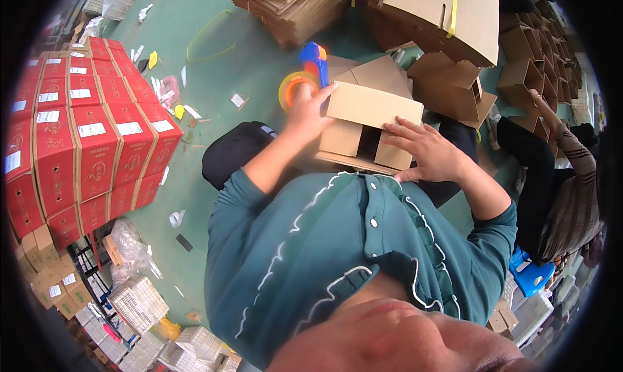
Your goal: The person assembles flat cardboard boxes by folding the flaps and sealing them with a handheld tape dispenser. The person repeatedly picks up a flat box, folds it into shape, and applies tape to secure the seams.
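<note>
In front of my body is a small brown cardboard box (341,137), its flaps partly folded over and a dark gap showing between them. My left hand (306,116) is at its far left corner, closed around a blue and orange tape dispenser (316,59) with a yellowish roll. One finger of that hand reaches onto the end of the box's long flap (375,104). On the right side of the box, my right hand (431,153) grips it, fingers spread over the flaps and thumb low at the near edge. The dispenser is slightly blurred, and its handle is hidden.
Red cartons (97,132) are stacked at the left. Flattened cardboard (441,15) lies in piles at the far side, with an open carton (451,90) nearer. Another person (571,190) works at the right beside a blue stool (532,275). Scraps litter the green floor (214,67).
</note>
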